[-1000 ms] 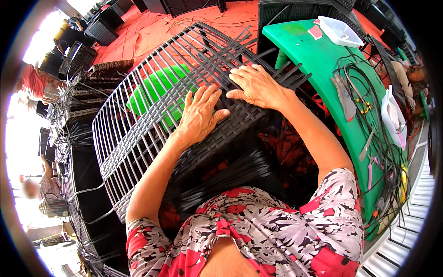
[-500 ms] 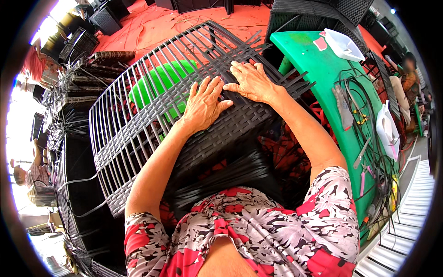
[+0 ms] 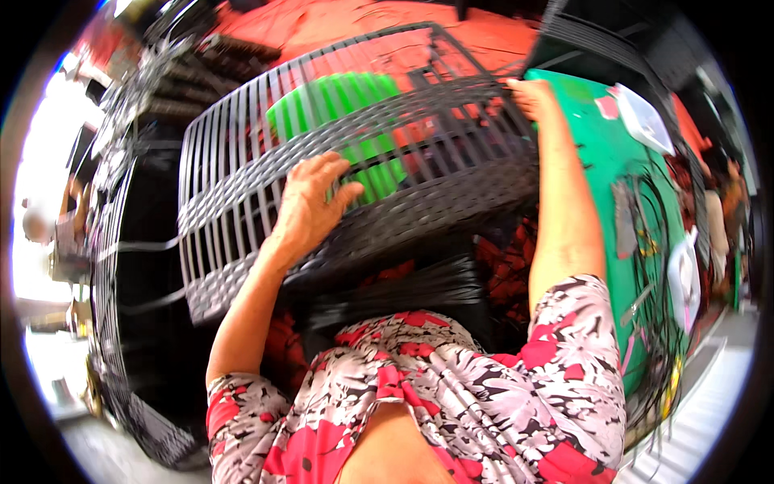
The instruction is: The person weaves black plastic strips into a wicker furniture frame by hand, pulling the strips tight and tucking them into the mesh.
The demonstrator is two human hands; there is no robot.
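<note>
A dark grey wicker panel (image 3: pixel 234 198) lies tilted in front of me, its long slats crossed by woven bands. My left hand (image 3: pixel 314 200) rests over the slats at its middle, below the central woven band, fingers slightly bent and thumb apart, holding nothing. At the panel's far right edge, my right hand (image 3: pixel 534 98) has its fingers curled at the ends of dark flat strips (image 3: pixel 484 87). Motion blur softens that grip. A bright green surface (image 3: pixel 334 101) shows through the gaps behind the slats.
On the right, a green table (image 3: pixel 592 145) carries a white tray (image 3: pixel 645 119), loose black strands (image 3: pixel 657 218) and a white container (image 3: pixel 684 282). Stacked dark wicker pieces (image 3: pixel 165 105) stand at left. Red sheeting (image 3: pixel 322 24) covers the floor beyond. A person (image 3: pixel 730 202) is at far right.
My right hand has gone from the woven band's middle to the panel's right edge. My left hand has slid left and slightly nearer. The view has shifted, and the panel sits more level.
</note>
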